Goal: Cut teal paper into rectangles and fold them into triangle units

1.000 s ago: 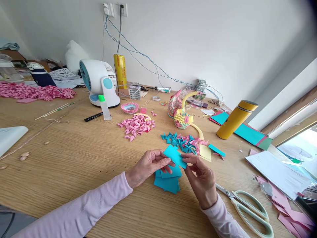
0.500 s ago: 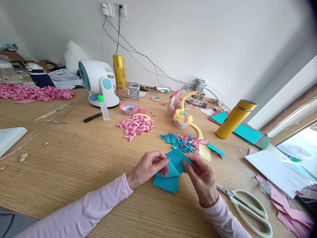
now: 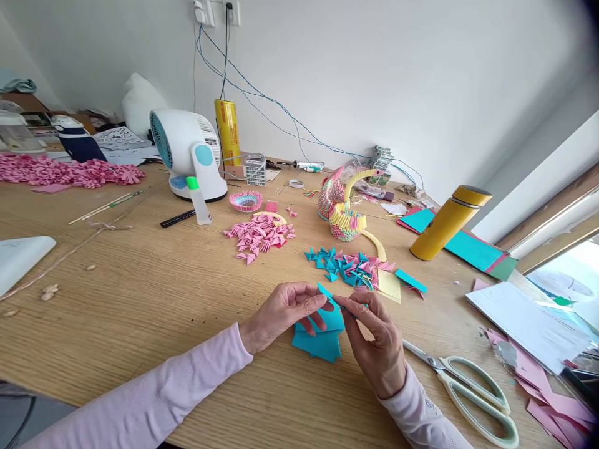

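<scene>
My left hand (image 3: 283,312) and my right hand (image 3: 374,340) both pinch a small blue paper slip (image 3: 330,298), folded lengthwise between the fingertips, just above the wooden table (image 3: 140,299). Under the hands lies a small stack of blue paper slips (image 3: 318,342). Beyond them sits a pile of folded blue and pink triangles (image 3: 349,267), with a yellow slip (image 3: 388,287) and a blue strip (image 3: 410,280) to its right.
Scissors (image 3: 468,383) lie right of my right hand. A pile of pink triangles (image 3: 259,236), a paper swan model (image 3: 344,206), a yellow flask (image 3: 447,223), a fan (image 3: 185,153), a glue bottle (image 3: 199,202) and a marker (image 3: 176,218) stand further back. White and pink sheets (image 3: 528,330) lie at right.
The blue slip, held flat and open a second ago, is now folded narrow between both hands' fingertips. The hands have closed together slightly.
</scene>
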A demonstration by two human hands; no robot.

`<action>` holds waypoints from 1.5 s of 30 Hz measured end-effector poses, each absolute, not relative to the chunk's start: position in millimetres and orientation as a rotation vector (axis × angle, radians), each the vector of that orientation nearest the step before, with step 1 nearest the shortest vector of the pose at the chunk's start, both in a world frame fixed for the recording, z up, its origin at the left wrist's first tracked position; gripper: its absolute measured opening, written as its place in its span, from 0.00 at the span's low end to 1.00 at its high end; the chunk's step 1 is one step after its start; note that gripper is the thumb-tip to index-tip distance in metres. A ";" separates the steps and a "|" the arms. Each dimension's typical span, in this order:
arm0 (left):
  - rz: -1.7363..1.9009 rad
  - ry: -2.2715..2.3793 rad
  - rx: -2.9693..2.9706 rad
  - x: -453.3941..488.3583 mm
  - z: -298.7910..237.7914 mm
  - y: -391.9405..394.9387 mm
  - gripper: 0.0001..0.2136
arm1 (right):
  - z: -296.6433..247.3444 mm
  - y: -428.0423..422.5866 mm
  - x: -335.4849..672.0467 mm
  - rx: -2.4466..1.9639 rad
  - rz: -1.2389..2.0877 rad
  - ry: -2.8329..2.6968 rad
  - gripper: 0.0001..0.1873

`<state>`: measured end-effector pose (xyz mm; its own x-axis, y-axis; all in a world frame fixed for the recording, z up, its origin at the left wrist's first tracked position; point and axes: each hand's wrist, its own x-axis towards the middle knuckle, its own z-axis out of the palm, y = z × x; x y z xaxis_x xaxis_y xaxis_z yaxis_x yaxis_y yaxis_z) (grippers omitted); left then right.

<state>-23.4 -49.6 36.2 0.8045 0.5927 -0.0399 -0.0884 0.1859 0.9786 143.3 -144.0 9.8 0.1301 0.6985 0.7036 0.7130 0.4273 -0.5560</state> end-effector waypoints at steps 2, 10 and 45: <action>0.507 0.449 1.309 -23.5 35.7 -49.7 0.15 | 10.9 -144.1 142.8 -1.282 -0.014 -1.580 0.20; 0.499 0.420 1.326 -23.9 36.7 -50.1 0.13 | 16.2 -145.5 140.9 -1.296 -0.003 -1.635 0.21; 0.827 0.286 2.436 -29.6 34.1 -60.6 0.02 | 20.2 -144.1 144.5 -1.071 1.277 -1.062 0.13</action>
